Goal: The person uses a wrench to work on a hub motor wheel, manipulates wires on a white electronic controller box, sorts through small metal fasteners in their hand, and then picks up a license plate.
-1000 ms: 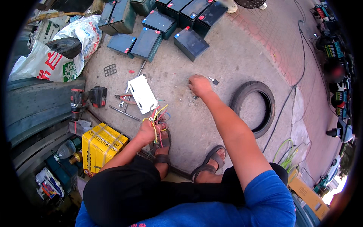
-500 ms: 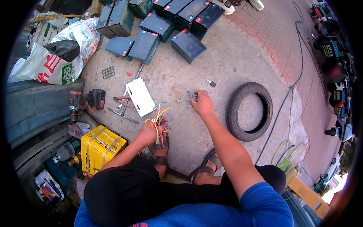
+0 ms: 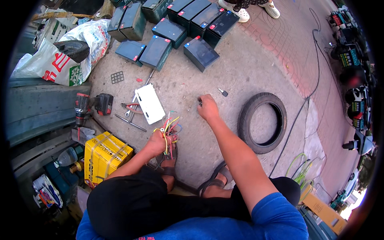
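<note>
My left hand point(image 3: 160, 142) grips a bunch of coloured wires point(image 3: 170, 127) in yellow, red, pink and blue, with ring terminals among them, above my sandal. Beside them lies a white flat box point(image 3: 149, 103), with pliers point(image 3: 132, 108), a wrench point(image 3: 129, 113) and a T-bar tool point(image 3: 131, 122) at its left. My right hand point(image 3: 208, 105) is low over the concrete, fingers closed on a small dark piece point(image 3: 200, 102) too small to name. A key point(image 3: 223, 92) lies just beyond it, and a tyre point(image 3: 244, 124) to its right.
Several batteries point(image 3: 201, 55) stand at the back, near another person's white shoes point(image 3: 270, 10). On the left are a drill point(image 3: 83, 108), a yellow strapped carton point(image 3: 107, 159) and bags point(image 3: 48, 68) around a tyre. Cables point(image 3: 308, 98) and a row of scooters point(image 3: 352, 104) are on the right.
My right hand moved down toward me from near the key, then slightly left, and now holds a small dark piece. My left hand still holds the wires. The other person's shoes show more fully.
</note>
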Demonstrator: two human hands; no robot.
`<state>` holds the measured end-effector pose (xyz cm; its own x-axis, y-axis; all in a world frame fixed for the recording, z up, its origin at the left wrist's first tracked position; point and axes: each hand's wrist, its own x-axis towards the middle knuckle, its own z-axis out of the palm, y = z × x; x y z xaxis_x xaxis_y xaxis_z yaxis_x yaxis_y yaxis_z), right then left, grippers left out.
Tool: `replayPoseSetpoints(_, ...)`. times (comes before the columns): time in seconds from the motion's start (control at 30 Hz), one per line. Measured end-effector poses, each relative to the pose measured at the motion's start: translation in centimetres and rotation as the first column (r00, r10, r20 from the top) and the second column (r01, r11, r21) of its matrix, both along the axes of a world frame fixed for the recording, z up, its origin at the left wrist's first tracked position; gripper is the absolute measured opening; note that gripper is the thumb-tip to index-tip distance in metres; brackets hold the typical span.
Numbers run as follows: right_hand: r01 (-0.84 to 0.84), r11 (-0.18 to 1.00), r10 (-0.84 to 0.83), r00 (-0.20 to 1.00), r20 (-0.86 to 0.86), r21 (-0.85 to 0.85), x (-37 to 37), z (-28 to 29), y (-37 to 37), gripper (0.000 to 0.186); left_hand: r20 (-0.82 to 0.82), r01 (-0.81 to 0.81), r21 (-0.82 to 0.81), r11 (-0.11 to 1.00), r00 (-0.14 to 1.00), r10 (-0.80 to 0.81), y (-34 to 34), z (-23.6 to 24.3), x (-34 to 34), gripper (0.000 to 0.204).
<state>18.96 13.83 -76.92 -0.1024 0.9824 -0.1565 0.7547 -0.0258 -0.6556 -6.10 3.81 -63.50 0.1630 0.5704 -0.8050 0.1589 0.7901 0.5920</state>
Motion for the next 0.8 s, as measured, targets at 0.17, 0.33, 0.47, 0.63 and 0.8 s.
replayPoseSetpoints(0.17, -0.043, 0.988, 0.052, 0.997, 0.052, -0.145, 0.3, -0.2, 0.1, 0.023, 0.039, -0.029, 0.010, 1.000, 0.999, 0.029, 0.9, 1.9, 0.5, 0.023)
replayPoseSetpoints(0.33, 0.080, 0.984, -0.092, 0.993, -0.069, -0.157, 1.1, 0.6, -0.8, 0.034, 0.050, -0.118, -0.007, 0.993, 0.992, 0.118, 0.7, 1.9, 0.7, 0.023)
replayPoseSetpoints(0.47, 0.210, 0.931, -0.280, 0.936, -0.214, -0.299, 2.5, 0.9, -1.5, 0.034, 0.084, -0.138, -0.015, 0.990, 0.987, 0.139, 1.0, 1.5, 0.7, 0.026)
replayPoseSetpoints(0.63, 0.288, 0.671, -0.726, 0.439, -0.529, -0.683, 3.1, -0.1, -2.8, 0.029, 0.180, -0.196, -0.062, 0.979, 0.962, 0.204, 1.6, 1.4, 0.7, 0.033)
replayPoseSetpoints(0.8, 0.215, 0.616, -0.786, 0.236, -0.571, -0.758, 3.1, 0.0, -3.1, 0.037, 0.237, -0.261, -0.085, 0.962, 0.932, 0.274, 2.2, 2.2, 0.5, 0.034)
